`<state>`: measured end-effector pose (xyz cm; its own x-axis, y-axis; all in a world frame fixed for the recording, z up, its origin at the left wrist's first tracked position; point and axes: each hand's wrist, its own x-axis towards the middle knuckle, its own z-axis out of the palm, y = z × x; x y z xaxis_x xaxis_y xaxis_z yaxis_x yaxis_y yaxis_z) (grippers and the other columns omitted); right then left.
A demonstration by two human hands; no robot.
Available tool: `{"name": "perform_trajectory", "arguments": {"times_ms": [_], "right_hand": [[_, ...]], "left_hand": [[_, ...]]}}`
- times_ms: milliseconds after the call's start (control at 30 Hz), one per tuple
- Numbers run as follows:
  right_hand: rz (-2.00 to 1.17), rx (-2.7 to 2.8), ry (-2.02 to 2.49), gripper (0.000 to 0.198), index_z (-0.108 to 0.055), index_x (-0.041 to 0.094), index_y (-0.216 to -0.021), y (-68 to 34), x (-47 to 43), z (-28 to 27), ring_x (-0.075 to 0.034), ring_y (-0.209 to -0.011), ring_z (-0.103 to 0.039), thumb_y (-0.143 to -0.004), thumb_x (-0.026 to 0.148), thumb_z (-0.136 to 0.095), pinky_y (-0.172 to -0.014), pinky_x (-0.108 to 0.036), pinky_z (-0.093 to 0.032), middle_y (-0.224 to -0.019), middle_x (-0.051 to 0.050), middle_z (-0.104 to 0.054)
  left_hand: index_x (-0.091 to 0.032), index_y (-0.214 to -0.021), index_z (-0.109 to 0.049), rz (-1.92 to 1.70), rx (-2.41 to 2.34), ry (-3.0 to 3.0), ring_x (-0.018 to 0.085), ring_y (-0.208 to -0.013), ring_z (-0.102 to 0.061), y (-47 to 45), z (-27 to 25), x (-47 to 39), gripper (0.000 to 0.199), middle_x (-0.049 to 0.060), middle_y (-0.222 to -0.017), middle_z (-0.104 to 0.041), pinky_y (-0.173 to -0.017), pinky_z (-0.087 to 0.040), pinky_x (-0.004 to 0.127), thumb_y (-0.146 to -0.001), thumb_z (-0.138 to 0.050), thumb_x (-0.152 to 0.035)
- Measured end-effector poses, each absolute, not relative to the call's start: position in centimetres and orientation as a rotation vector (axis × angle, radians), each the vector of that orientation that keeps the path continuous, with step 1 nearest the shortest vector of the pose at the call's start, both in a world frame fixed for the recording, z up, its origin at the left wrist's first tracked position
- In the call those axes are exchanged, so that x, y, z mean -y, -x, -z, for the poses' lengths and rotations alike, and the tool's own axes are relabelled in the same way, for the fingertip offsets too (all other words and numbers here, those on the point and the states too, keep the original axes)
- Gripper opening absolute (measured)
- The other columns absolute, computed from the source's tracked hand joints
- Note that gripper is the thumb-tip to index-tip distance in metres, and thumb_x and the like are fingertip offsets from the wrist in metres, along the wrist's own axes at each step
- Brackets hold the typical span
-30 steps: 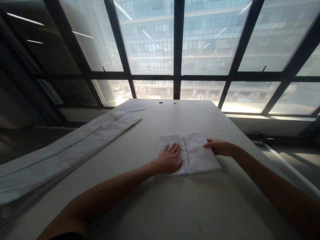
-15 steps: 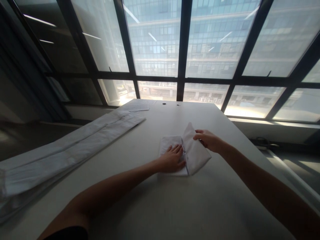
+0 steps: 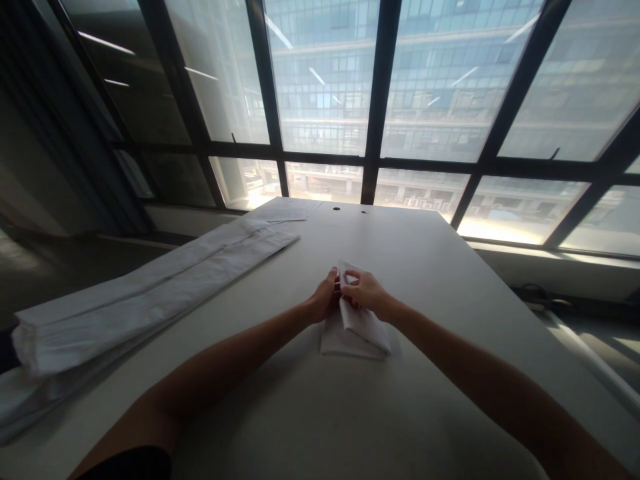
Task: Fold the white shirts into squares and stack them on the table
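A folded white cloth [image 3: 355,340] lies on the white table in front of me, its upper layer lifted and turned over toward the left. My right hand [image 3: 367,293] pinches that raised layer between thumb and fingers. At the cloth's left edge, my left hand [image 3: 324,297] stands on its side, its fingers curled against the fabric and partly hidden by it. Both hands are close together at the far part of the cloth.
Long folded white fabric [image 3: 150,287] is stacked along the table's left side. A flat white sheet [image 3: 280,210] lies near the far left corner. Large windows [image 3: 325,87] rise behind the white table [image 3: 280,413]. A dark cable [image 3: 537,297] lies beyond the right edge.
My right hand has brought the cloth's lifted right flap leftward over the rest. My left hand has gone from lying flat on the cloth to gripping at its left edge.
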<state>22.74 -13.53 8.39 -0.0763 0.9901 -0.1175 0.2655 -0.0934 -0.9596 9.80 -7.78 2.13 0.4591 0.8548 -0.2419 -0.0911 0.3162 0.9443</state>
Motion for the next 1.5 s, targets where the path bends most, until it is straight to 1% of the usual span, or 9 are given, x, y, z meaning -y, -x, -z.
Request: {"name": "perform_trajectory", "arguments": {"times_ms": [100,233,367,500,633,900,1167,1333,1500], "right_hand": [[-1.25,1.521,1.362,0.049,-0.069,0.011,-0.127,-23.0,13.3,-7.0,-0.009,-0.051,-0.052,-0.079,0.007,-0.057,-0.047,-0.02,-0.04,-0.071,0.001,-0.069],[-0.808,1.528,1.419,0.033,-0.076,0.012,-0.103,-25.5,12.2,-4.6,-0.015,-0.073,-0.064,-0.083,0.01,-0.051,-0.07,-0.028,-0.054,-0.087,-0.007,-0.074],[-0.406,1.664,1.437,0.041,-0.073,0.013,-0.122,-27.1,12.0,-1.7,-0.024,-0.119,-0.062,-0.088,0.017,-0.05,-0.109,-0.042,-0.047,-0.127,-0.014,-0.07],[-0.34,1.802,1.527,0.054,-0.059,0.007,-0.145,-26.3,13.2,0.0,-0.029,-0.144,-0.044,-0.096,0.027,-0.046,-0.123,-0.047,-0.032,-0.153,-0.019,-0.053],[-0.34,1.917,1.639,0.06,-0.047,0.004,-0.154,-24.5,14.9,-0.1,-0.031,-0.156,-0.026,-0.101,0.032,-0.042,-0.127,-0.048,-0.023,-0.165,-0.021,-0.036],[-0.226,2.448,1.395,0.076,-0.031,0.007,-0.163,-21.2,20.7,-0.7,-0.038,-0.16,-0.004,-0.105,0.055,-0.042,-0.126,-0.063,-0.005,-0.17,-0.025,-0.016],[-0.355,2.732,1.023,0.077,-0.031,0.013,-0.164,-21.8,22.7,-1.9,-0.032,-0.16,-0.007,-0.105,0.062,-0.039,-0.128,-0.054,-0.006,-0.171,-0.022,-0.016],[-0.333,2.708,1.022,0.074,-0.037,0.012,-0.161,-21.7,22.7,-2.1,-0.033,-0.16,-0.01,-0.103,0.057,-0.05,-0.129,-0.052,-0.007,-0.17,-0.023,-0.023],[-0.321,2.686,1.016,0.075,-0.039,0.009,-0.16,-21.6,22.7,-1.8,-0.033,-0.159,-0.013,-0.102,0.055,-0.053,-0.129,-0.049,-0.009,-0.168,-0.023,-0.028]], "left_hand": [[-0.013,-0.093,-0.068,-0.65,-0.876,-1.056,0.021,-0.061,-0.067,-9.1,-2.3,7.5,0.059,0.007,-0.064,-0.066,-0.06,-0.057,0.031,-0.103,-0.038,-0.063],[-0.015,-0.113,-0.063,-0.815,-0.983,-1.026,0.018,-0.068,-0.069,-8.8,-1.6,7.3,0.023,0.006,-0.083,-0.073,-0.064,-0.059,0.029,-0.096,-0.064,-0.031],[-0.014,-0.124,-0.06,-0.852,-1.036,-1.152,0.022,-0.082,-0.072,-8.5,-0.9,6.6,0.034,0.011,-0.102,-0.074,-0.075,-0.062,0.035,-0.094,-0.067,-0.03],[-0.014,-0.147,-0.049,-1.115,-1.286,-1.796,0.027,-0.112,-0.067,-7.6,-0.9,5.8,0.057,0.018,-0.131,-0.063,-0.099,-0.057,0.045,-0.092,-0.063,-0.017],[-0.019,-0.149,-0.053,-1.043,-1.114,-2.531,0.027,-0.14,-0.05,-7.1,-0.8,5.3,0.055,0.014,-0.151,-0.053,-0.122,-0.039,0.047,-0.094,-0.05,-0.011],[-0.015,-0.157,-0.043,-0.285,-1.157,-2.787,0.033,-0.155,-0.03,-6.6,0.8,3.7,0.052,0.017,-0.165,-0.038,-0.121,-0.031,0.06,-0.11,-0.031,-0.032],[-0.018,-0.158,-0.04,-0.306,-1.285,-2.775,0.028,-0.155,-0.032,-6.8,-1.7,3.9,0.051,0.015,-0.164,-0.041,-0.124,-0.022,0.061,-0.11,-0.028,-0.03],[-0.024,-0.165,-0.029,-0.211,-0.597,-2.991,0.024,-0.16,-0.014,-9.5,-2.8,6.0,0.056,0.007,-0.171,-0.028,-0.129,-0.011,0.05,-0.112,-0.031,-0.04],[-0.022,-0.167,-0.024,-0.005,-0.523,-2.955,0.025,-0.161,-0.009,-11.5,-1.7,5.4,0.061,0.006,-0.172,-0.021,-0.129,-0.008,0.048,-0.112,-0.028,-0.048]]}}
